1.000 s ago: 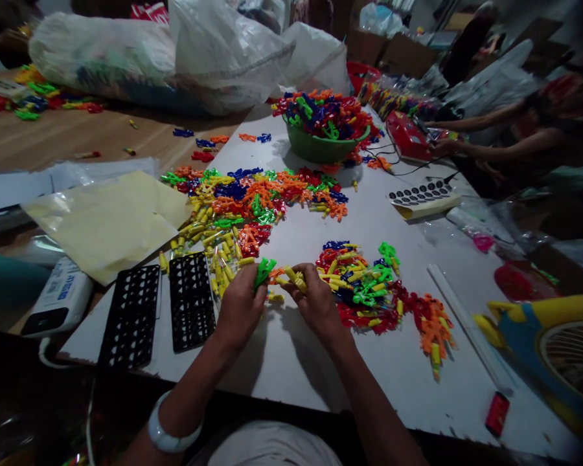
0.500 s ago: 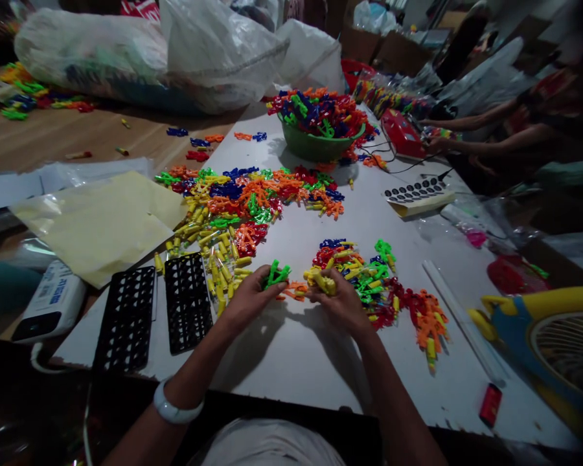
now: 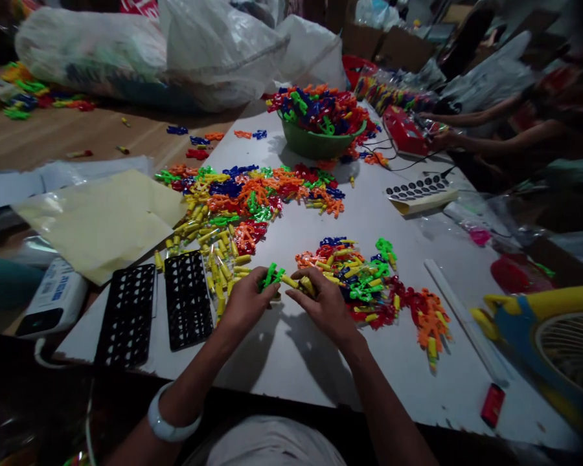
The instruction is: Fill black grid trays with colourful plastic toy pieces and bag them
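Observation:
My left hand (image 3: 249, 299) is closed around a green plastic figure (image 3: 272, 276), with the bright green part showing past the fingertips. My right hand (image 3: 322, 301) holds several small yellow tubes (image 3: 306, 285), and one of them points at the green figure. The two hands are close together above the white table. Just beyond my right hand lies a pile of mixed figures and yellow tubes (image 3: 364, 275). Left of my left hand is a heap of yellow tubes (image 3: 218, 265), running into a band of coloured figures (image 3: 252, 191).
A green bowl (image 3: 315, 144) heaped with figures stands farther back. Two black perforated trays (image 3: 188, 301) lie at the left beside a white power bank (image 3: 53, 301). To the right are a clear tube (image 3: 466, 323), a red cylinder (image 3: 492, 405) and a yellow-blue fan (image 3: 554, 330). Another person's hands are at a red device (image 3: 403, 131).
My right hand has moved slightly left, bringing a yellow tube up to the green figure. Orange figures once under my right hand now lie at the pile's left edge.

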`<state>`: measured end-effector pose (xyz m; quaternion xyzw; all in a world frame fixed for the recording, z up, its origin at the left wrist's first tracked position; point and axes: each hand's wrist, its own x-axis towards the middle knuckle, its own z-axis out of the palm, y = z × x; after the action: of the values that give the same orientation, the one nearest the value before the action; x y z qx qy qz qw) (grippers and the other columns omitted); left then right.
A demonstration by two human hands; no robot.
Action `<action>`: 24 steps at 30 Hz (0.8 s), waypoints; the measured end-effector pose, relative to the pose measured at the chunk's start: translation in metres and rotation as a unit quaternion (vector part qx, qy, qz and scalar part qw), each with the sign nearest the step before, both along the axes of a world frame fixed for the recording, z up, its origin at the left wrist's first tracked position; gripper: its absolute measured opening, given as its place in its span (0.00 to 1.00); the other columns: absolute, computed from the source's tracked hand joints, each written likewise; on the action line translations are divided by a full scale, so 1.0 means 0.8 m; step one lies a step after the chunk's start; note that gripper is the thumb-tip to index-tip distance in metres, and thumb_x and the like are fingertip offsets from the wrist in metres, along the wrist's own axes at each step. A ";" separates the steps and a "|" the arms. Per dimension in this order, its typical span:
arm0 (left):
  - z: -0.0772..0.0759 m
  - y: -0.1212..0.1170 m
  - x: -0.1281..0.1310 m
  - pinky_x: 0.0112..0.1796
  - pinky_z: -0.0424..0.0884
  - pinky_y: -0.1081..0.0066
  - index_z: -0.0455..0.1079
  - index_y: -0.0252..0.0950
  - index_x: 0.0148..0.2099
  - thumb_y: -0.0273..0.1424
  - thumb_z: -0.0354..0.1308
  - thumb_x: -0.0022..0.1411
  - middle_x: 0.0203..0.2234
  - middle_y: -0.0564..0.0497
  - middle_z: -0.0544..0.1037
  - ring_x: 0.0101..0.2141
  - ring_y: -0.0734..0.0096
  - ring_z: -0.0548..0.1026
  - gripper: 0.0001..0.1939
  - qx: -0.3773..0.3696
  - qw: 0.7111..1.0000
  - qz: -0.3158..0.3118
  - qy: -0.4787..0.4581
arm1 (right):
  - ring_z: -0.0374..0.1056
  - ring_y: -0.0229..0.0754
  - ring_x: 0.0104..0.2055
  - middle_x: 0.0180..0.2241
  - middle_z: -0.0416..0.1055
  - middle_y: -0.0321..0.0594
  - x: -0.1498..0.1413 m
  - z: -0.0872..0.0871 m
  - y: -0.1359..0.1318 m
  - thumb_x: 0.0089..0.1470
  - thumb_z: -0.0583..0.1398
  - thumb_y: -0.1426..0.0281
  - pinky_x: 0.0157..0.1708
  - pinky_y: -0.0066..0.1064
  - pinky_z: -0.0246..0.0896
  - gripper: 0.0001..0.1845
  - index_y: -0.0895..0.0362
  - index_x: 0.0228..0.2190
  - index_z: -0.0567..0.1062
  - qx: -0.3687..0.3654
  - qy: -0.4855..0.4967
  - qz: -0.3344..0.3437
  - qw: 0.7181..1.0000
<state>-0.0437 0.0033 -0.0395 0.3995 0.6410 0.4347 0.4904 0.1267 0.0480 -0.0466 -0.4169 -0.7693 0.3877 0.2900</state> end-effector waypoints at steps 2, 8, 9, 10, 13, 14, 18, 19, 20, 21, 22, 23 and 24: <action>0.000 -0.003 -0.005 0.24 0.67 0.72 0.71 0.37 0.36 0.40 0.61 0.53 0.25 0.54 0.74 0.24 0.69 0.74 0.12 -0.002 0.999 -0.006 0.052 | 0.69 0.42 0.38 0.37 0.73 0.39 -0.006 -0.002 -0.003 0.58 0.61 0.66 0.39 0.31 0.64 0.08 0.53 0.40 0.72 0.073 -0.014 0.019 0.997; -0.007 -0.007 -0.012 0.30 0.61 0.72 0.68 0.39 0.31 0.32 0.56 0.57 0.23 0.54 0.72 0.26 0.70 0.70 0.04 0.039 0.972 -0.035 0.228 | 0.69 0.43 0.37 0.37 0.72 0.42 -0.012 0.010 -0.003 0.63 0.57 0.68 0.39 0.32 0.63 0.06 0.54 0.41 0.71 0.141 -0.096 0.066 0.983; -0.007 -0.008 -0.012 0.31 0.61 0.71 0.67 0.39 0.31 0.31 0.55 0.57 0.24 0.54 0.72 0.28 0.69 0.70 0.03 0.048 0.967 -0.039 0.249 | 0.69 0.43 0.37 0.37 0.72 0.42 -0.013 0.012 -0.004 0.63 0.57 0.68 0.39 0.32 0.63 0.06 0.54 0.41 0.71 0.139 -0.101 0.073 0.982; -0.007 -0.008 -0.011 0.32 0.60 0.71 0.67 0.39 0.31 0.30 0.54 0.58 0.26 0.53 0.73 0.29 0.68 0.70 0.03 0.054 0.962 -0.042 0.264 | 0.69 0.43 0.38 0.37 0.72 0.42 -0.015 0.012 -0.005 0.63 0.56 0.68 0.39 0.32 0.63 0.06 0.54 0.42 0.71 0.136 -0.103 0.076 0.982; -0.008 -0.009 -0.010 0.34 0.61 0.70 0.67 0.38 0.32 0.29 0.52 0.60 0.28 0.51 0.74 0.31 0.67 0.71 0.04 0.065 0.956 -0.048 0.283 | 0.69 0.43 0.39 0.38 0.73 0.42 -0.021 0.013 -0.007 0.62 0.56 0.69 0.39 0.32 0.62 0.06 0.54 0.42 0.71 0.121 -0.099 0.066 0.985; -0.008 -0.009 -0.011 0.34 0.61 0.69 0.67 0.38 0.33 0.29 0.52 0.60 0.28 0.51 0.74 0.31 0.67 0.70 0.04 0.071 0.954 -0.051 0.286 | 0.69 0.43 0.39 0.38 0.73 0.42 -0.022 0.013 -0.008 0.62 0.56 0.69 0.38 0.31 0.62 0.06 0.54 0.41 0.71 0.118 -0.099 0.060 0.986; 0.000 -0.011 -0.026 0.35 0.64 0.69 0.70 0.38 0.34 0.32 0.54 0.60 0.29 0.49 0.75 0.32 0.65 0.72 0.05 0.107 0.961 -0.111 0.228 | 0.66 0.39 0.31 0.33 0.71 0.38 -0.014 0.023 0.003 0.61 0.57 0.67 0.32 0.29 0.58 0.05 0.54 0.38 0.71 0.076 -0.081 0.078 0.991; 0.003 -0.012 -0.031 0.33 0.65 0.70 0.71 0.38 0.35 0.33 0.55 0.60 0.29 0.49 0.75 0.32 0.66 0.72 0.06 0.105 0.966 -0.145 0.185 | 0.63 0.37 0.29 0.31 0.69 0.35 -0.010 0.026 0.009 0.61 0.58 0.65 0.30 0.28 0.56 0.05 0.54 0.38 0.71 0.044 -0.070 0.098 0.992; 0.006 -0.012 -0.036 0.32 0.65 0.71 0.72 0.38 0.36 0.34 0.55 0.61 0.29 0.50 0.75 0.31 0.67 0.73 0.07 0.098 0.969 -0.179 0.141 | 0.61 0.36 0.27 0.29 0.67 0.33 -0.005 0.030 0.015 0.61 0.59 0.64 0.28 0.27 0.55 0.06 0.53 0.38 0.70 0.004 -0.058 0.122 0.991; 0.008 -0.012 -0.040 0.30 0.65 0.72 0.73 0.38 0.37 0.35 0.55 0.61 0.29 0.50 0.75 0.29 0.68 0.73 0.08 0.086 0.968 -0.210 0.105 | 0.60 0.36 0.27 0.28 0.65 0.31 -0.001 0.032 0.021 0.60 0.59 0.62 0.27 0.26 0.54 0.08 0.53 0.38 0.70 -0.039 -0.044 0.145 0.988; 0.009 -0.011 -0.042 0.28 0.65 0.73 0.74 0.38 0.37 0.35 0.56 0.60 0.28 0.51 0.75 0.27 0.69 0.73 0.08 0.073 0.966 -0.236 0.079 | 0.59 0.35 0.27 0.27 0.64 0.31 0.003 0.033 0.026 0.59 0.60 0.61 0.27 0.26 0.54 0.09 0.53 0.38 0.69 -0.083 -0.030 0.165 0.982; 0.008 -0.011 -0.043 0.27 0.65 0.74 0.74 0.37 0.37 0.35 0.56 0.60 0.27 0.51 0.75 0.26 0.71 0.72 0.09 0.061 0.962 -0.257 0.067 | 0.58 0.35 0.27 0.27 0.63 0.30 0.006 0.032 0.031 0.59 0.60 0.60 0.27 0.26 0.54 0.11 0.53 0.39 0.69 -0.123 -0.018 0.180 0.976; 0.005 -0.010 -0.041 0.26 0.64 0.74 0.74 0.37 0.37 0.35 0.57 0.59 0.26 0.52 0.74 0.24 0.72 0.71 0.09 0.051 0.959 -0.270 0.069 | 0.58 0.35 0.28 0.28 0.62 0.30 0.009 0.030 0.034 0.58 0.61 0.59 0.27 0.26 0.55 0.12 0.53 0.38 0.68 -0.155 -0.006 0.188 0.970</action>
<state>-0.0766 -0.0047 -0.0354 0.6113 0.5188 0.2892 0.5230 0.1336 0.0752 -0.0227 -0.3064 -0.7664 0.5472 0.1394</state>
